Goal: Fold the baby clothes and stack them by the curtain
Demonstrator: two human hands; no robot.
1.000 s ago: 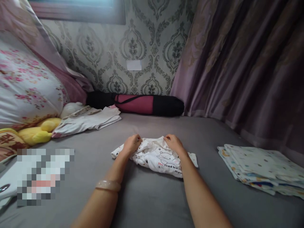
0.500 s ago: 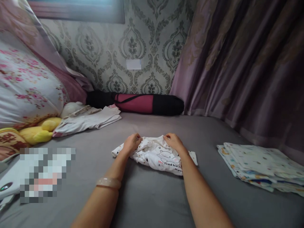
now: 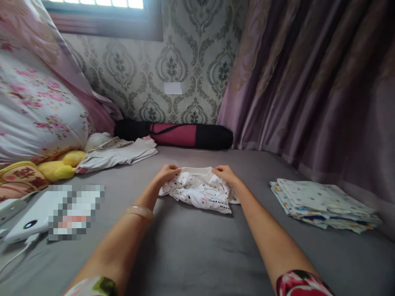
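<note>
A small white printed shirt (image 3: 202, 191) with a cartoon animal and lettering on its front lies bunched on the grey bed sheet (image 3: 185, 255). My left hand (image 3: 168, 172) pinches its far edge at the left, fingers closed on the cloth. At the right end of that same edge, my right hand (image 3: 225, 173) grips the fabric between thumb and fingers. The edge is stretched between both hands, and the lower part of the shirt rests in loose folds. A pale bangle (image 3: 140, 213) sits on my left forearm.
Folded patterned cloths (image 3: 324, 203) are stacked at the right. Light-coloured clothes (image 3: 120, 154) lie back left, near a yellow plush toy (image 3: 61, 166) and a floral pillow (image 3: 40, 107). A white power bank (image 3: 31, 218) with a cable is at the left. A black-and-red long bag (image 3: 174, 135) lies along the wall.
Both hands have moved slightly away from me, drawing the shirt's far edge up and outward. The shirt's sides have pulled inward. The camera view has tilted up a little.
</note>
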